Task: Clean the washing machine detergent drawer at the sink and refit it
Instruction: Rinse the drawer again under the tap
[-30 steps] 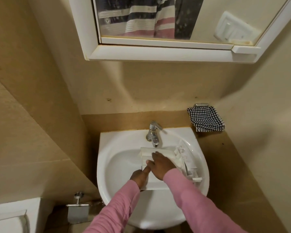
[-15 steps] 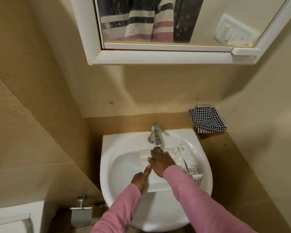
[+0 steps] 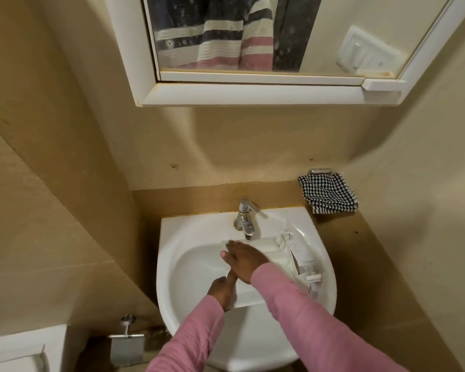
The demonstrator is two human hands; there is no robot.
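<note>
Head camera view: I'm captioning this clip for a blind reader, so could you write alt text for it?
Two pink-sleeved hands work on a white detergent drawer in a white sink under a chrome tap: the left hand grips its near edge, the right hand lies flat on top. A checked cloth hangs at right.

The drawer (image 3: 255, 275) lies in the sink (image 3: 188, 232) under the tap (image 3: 246, 218). The left hand (image 3: 222, 292) grips its near edge. The right hand (image 3: 243, 260) lies flat on top

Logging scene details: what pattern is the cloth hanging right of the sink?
The cloth has a black-and-white check pattern, seen clearly in the head view.
</note>
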